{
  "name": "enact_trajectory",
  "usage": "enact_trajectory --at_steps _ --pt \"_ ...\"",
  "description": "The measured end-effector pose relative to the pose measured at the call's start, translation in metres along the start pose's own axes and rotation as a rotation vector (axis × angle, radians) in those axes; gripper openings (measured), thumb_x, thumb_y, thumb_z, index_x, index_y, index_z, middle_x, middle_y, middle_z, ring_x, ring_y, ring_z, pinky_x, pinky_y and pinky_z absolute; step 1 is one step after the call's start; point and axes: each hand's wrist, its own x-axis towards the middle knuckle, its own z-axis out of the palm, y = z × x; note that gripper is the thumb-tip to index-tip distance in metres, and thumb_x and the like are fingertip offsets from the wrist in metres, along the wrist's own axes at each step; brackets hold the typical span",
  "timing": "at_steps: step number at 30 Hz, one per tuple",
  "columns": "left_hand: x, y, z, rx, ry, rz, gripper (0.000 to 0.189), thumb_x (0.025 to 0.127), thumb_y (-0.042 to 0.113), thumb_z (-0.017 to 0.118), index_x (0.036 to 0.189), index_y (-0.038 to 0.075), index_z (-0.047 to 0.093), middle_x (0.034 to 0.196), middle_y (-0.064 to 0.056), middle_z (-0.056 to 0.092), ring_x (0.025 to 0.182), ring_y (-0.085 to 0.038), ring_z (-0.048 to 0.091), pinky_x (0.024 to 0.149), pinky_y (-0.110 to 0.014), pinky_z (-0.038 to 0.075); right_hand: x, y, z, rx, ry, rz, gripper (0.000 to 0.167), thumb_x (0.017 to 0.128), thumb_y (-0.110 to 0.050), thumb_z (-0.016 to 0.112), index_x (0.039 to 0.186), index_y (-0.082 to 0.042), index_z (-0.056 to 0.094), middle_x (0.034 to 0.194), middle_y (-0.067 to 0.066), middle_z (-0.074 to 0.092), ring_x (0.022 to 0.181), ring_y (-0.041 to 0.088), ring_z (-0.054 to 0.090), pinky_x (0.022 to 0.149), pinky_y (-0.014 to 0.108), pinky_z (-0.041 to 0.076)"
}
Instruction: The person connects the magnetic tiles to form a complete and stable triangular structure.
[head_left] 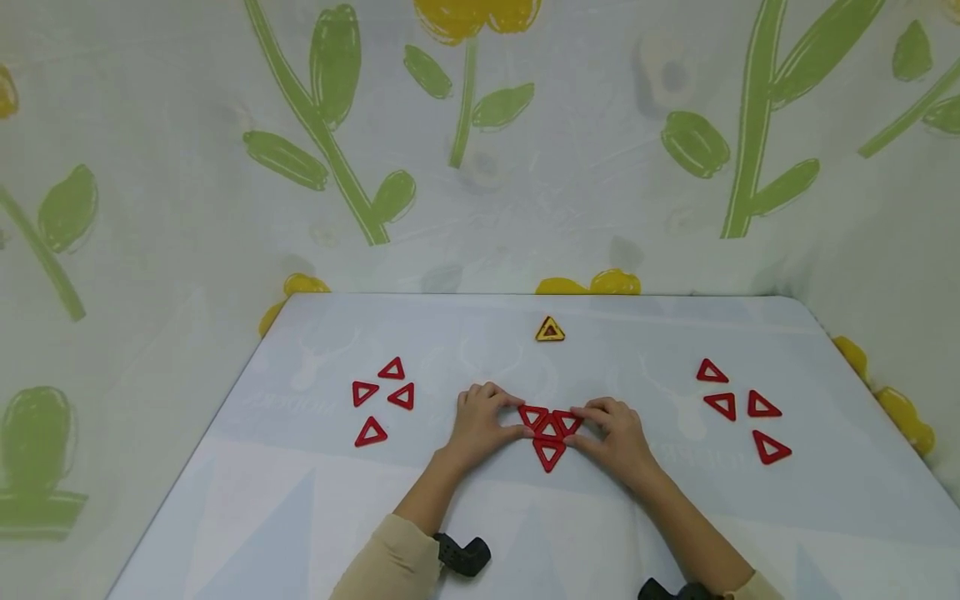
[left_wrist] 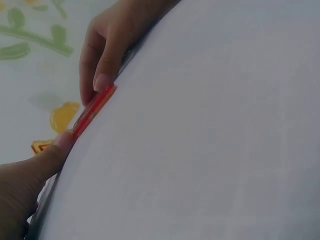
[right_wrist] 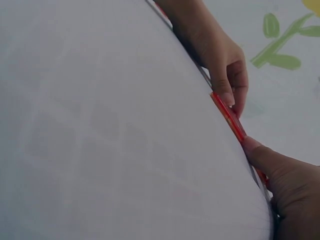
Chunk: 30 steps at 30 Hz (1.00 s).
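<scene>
Several red triangle frames lie edge to edge in the middle of the table: an upper left triangle (head_left: pixel 542 409), an upright central one, an upper right triangle (head_left: pixel 576 423) and a bottom triangle (head_left: pixel 548 469) with its tip towards me. My left hand (head_left: pixel 480 421) holds the upper left triangle between thumb and index finger at its outer side. From the other side, my right hand (head_left: pixel 617 433) holds the upper right triangle likewise. Both wrist views show the pieces nearly edge-on as a thin red strip (left_wrist: pixel 94 112), with thumbs touching its ends.
Several loose red triangles (head_left: pixel 370 441) lie on the left of the white table (head_left: pixel 450 533), and several more red triangles (head_left: pixel 784 452) on the right. A yellow triangle (head_left: pixel 550 337) sits near the far edge. Behind hangs a flower-printed curtain (head_left: pixel 525 217).
</scene>
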Motion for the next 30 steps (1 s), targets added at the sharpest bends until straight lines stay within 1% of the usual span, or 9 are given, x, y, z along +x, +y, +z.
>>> enact_trajectory --at_steps 3,6,11,14,19,22,25,30 --pt "-0.0014 0.0016 0.0014 0.002 0.019 -0.021 0.043 0.071 0.041 0.08 0.107 0.019 0.07 0.097 0.0 0.057 0.094 -0.016 0.047 0.083 -0.037 0.032 -0.0001 -0.0015 0.001 -0.008 -0.003 0.06 0.048 0.067 -0.023 0.085 0.11 -0.009 0.07 0.103 0.009 0.06 0.095 0.024 0.052 0.079 0.043 0.039" --pt "-0.0024 0.0026 0.0026 0.004 0.03 -0.05 0.044 0.072 0.041 0.08 0.107 0.019 0.069 0.099 0.0 0.057 0.095 -0.017 0.047 0.084 -0.039 0.032 0.0001 -0.0033 0.0013 -0.03 0.012 0.099 0.049 0.067 -0.026 0.085 0.109 -0.008 0.07 0.104 0.011 0.06 0.096 0.025 0.052 0.079 0.044 0.039" --pt "-0.0028 0.0032 0.0039 0.011 0.036 -0.102 0.047 0.071 0.044 0.079 0.108 0.019 0.067 0.101 0.0 0.056 0.098 -0.018 0.046 0.088 -0.041 0.031 0.0002 -0.0071 -0.0012 -0.04 0.036 0.168 0.048 0.067 -0.028 0.085 0.107 -0.005 0.069 0.104 0.013 0.059 0.096 0.028 0.052 0.079 0.044 0.04" --pt "-0.0021 0.0038 0.0039 0.01 0.031 -0.129 0.047 0.071 0.045 0.079 0.107 0.02 0.066 0.102 0.0 0.056 0.098 -0.018 0.046 0.089 -0.041 0.03 0.001 -0.008 -0.0027 -0.027 0.02 0.207 0.047 0.069 -0.028 0.084 0.107 -0.005 0.068 0.105 0.013 0.058 0.098 0.027 0.051 0.08 0.044 0.04" --pt "0.0003 0.0079 0.0009 -0.028 0.014 -0.187 0.045 0.069 0.043 0.081 0.105 0.019 0.068 0.101 -0.001 0.056 0.098 -0.019 0.045 0.09 -0.043 0.028 0.003 -0.009 -0.0047 0.008 -0.005 0.232 0.046 0.071 -0.027 0.083 0.107 -0.004 0.066 0.107 0.013 0.059 0.101 0.028 0.05 0.083 0.045 0.038" --pt "0.001 0.0101 -0.0011 -0.079 0.007 -0.218 0.042 0.07 0.04 0.081 0.103 0.018 0.068 0.099 -0.001 0.056 0.098 -0.02 0.045 0.09 -0.044 0.027 0.0035 -0.0096 -0.005 0.034 -0.005 0.244 0.046 0.07 -0.026 0.083 0.107 -0.004 0.066 0.107 0.013 0.059 0.101 0.028 0.051 0.084 0.045 0.037" --pt "0.001 0.0093 -0.0014 -0.123 0.006 -0.226 0.039 0.07 0.037 0.081 0.101 0.017 0.068 0.097 0.0 0.057 0.096 -0.018 0.045 0.091 -0.045 0.025 0.0043 -0.0085 -0.0041 0.063 -0.004 0.258 0.046 0.07 -0.025 0.084 0.107 -0.005 0.065 0.107 0.012 0.061 0.099 0.026 0.051 0.083 0.044 0.037" --pt "0.0008 0.0078 -0.0021 -0.179 -0.001 -0.202 0.035 0.073 0.036 0.08 0.1 0.017 0.068 0.095 0.002 0.058 0.095 -0.016 0.047 0.092 -0.046 0.023 0.0052 -0.0072 -0.0034 0.113 -0.012 0.284 0.045 0.07 -0.023 0.084 0.107 -0.007 0.063 0.104 0.008 0.063 0.095 0.022 0.053 0.082 0.04 0.042"
